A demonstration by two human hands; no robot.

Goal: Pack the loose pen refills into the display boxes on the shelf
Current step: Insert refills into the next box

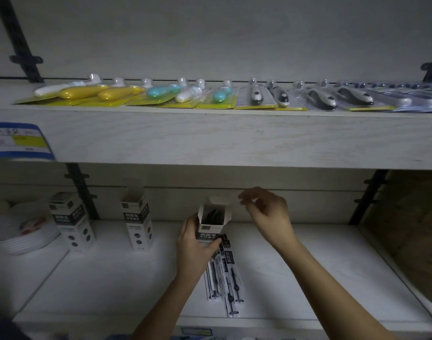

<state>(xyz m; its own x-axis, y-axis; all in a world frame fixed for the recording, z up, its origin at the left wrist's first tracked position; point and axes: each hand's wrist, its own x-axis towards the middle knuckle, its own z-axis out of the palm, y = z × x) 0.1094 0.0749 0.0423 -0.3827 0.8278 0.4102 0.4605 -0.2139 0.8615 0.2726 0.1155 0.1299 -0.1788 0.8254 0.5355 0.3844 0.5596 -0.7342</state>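
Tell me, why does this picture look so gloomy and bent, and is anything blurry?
Head view: dim throughout, darkest under the upper shelf, no glare; the wide lens bows the shelf edges; the right hand is blurred, the left hand gripping the display box sharper; the price label is too soft to read.

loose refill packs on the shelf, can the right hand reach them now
Probably yes. The right hand hovers beside the display box; the refill packs lie on the shelf before it, near ends bare. Only the left hand, gripping the box, covers their far ends.
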